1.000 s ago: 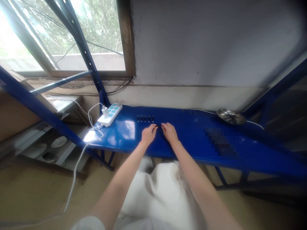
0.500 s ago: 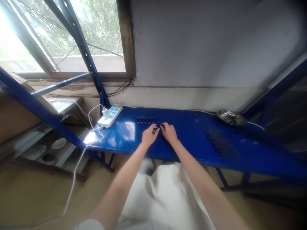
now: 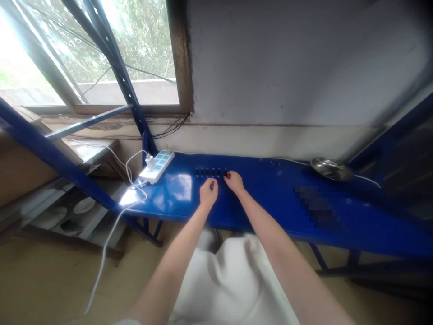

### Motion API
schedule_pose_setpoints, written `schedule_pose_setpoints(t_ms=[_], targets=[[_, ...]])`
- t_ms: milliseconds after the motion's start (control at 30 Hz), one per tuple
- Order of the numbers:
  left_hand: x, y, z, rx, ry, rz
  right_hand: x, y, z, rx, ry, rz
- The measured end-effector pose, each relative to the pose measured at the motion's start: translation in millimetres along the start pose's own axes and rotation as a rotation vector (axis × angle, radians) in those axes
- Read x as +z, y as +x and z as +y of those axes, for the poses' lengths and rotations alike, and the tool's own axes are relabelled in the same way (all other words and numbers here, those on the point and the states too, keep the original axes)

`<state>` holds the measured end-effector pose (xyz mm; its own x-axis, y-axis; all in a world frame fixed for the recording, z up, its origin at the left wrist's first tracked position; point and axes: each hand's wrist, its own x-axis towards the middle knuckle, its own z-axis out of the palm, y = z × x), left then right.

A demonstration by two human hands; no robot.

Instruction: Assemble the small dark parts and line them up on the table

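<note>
1. Head view, with twelve o'clock pointing toward the wall: the right hand is over the middle of the blue table, its thumb and fingertips pinched nearly closed on the sixth black piece.
2. At nine to ten o'clock from that hand, a row of five small black pieces runs side by side on the tabletop, with narrow gaps between them. The sixth black piece is at the three o'clock end of this row, in line with the others and just beside the last.
3. The left hand is at six o'clock from the row, fingers curled and tips drawn close to the thumb. A dark spot shows between them, but it is too small and blurred to tell whether this hand has hold of anything.
4. Toward ten o'clock from the left hand, a white power strip lies near the table's end, with a white plug in it.
5. At about two o'clock from the right hand, tiny bits lie near the table's far edge.
6. Near three o'clock, well apart from the right hand, is a shiny metal dish; at three to four o'clock lies a pixelated dark object.
</note>
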<state>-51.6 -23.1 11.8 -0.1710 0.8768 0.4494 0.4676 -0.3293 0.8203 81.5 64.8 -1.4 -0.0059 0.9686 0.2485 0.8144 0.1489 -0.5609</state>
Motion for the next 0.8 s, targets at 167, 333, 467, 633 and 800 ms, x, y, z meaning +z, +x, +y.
schedule_pose_setpoints(t_ms=[167,333,467,633,800], targets=[[-1.0,1,-2,-0.099,-0.061,0.015,-2,0,5,0.031,-0.023,-0.035],[-1.9,2,-4,-0.150,-0.103,0.034,-12,-10,12,0.053,-0.005,0.006],[-1.5,2,-5,-0.176,-0.119,0.047,-22,-24,16,0.111,0.137,0.024],[-1.5,4,-6,-0.247,-0.166,0.044,-37,-56,26,0.164,0.428,0.152],[-1.0,6,-9,-0.321,-0.197,0.039,-45,-78,34,0.200,0.589,0.223]])
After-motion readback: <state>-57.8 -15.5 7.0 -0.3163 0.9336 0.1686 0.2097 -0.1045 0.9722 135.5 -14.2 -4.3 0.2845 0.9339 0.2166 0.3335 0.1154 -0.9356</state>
